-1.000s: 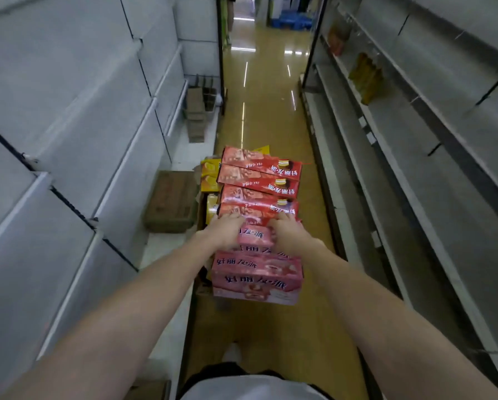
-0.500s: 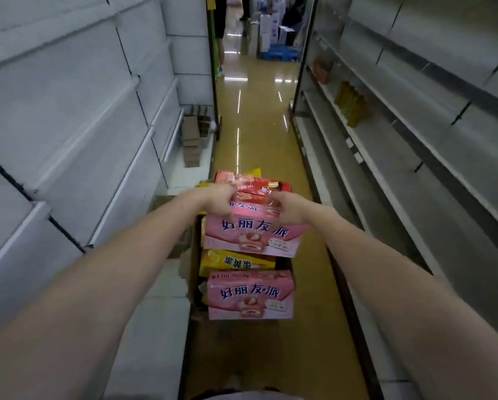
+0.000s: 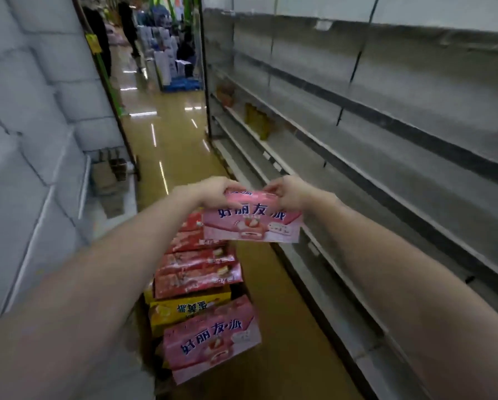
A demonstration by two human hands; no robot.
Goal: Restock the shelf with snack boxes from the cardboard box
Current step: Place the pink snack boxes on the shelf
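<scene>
Bare grey shelving (image 3: 386, 180) runs along the right of the aisle. Both hands, left hand (image 3: 213, 192) and right hand (image 3: 292, 190), pinch the pink snack box (image 3: 252, 223) by its top edge, long axis crosswise. It hangs above the stacked boxes (image 3: 201, 272), seemingly nearer the right-hand shelves.

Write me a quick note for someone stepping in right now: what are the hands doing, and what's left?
Left hand and right hand grip the top edge of one pink snack box, held in the air over the aisle, beside the shelf on the right.
The stack of red, yellow and pink boxes sits below, on the floor side.
Done: one box lifted.
Left: set it on the shelf, then shelve the rest.
</scene>
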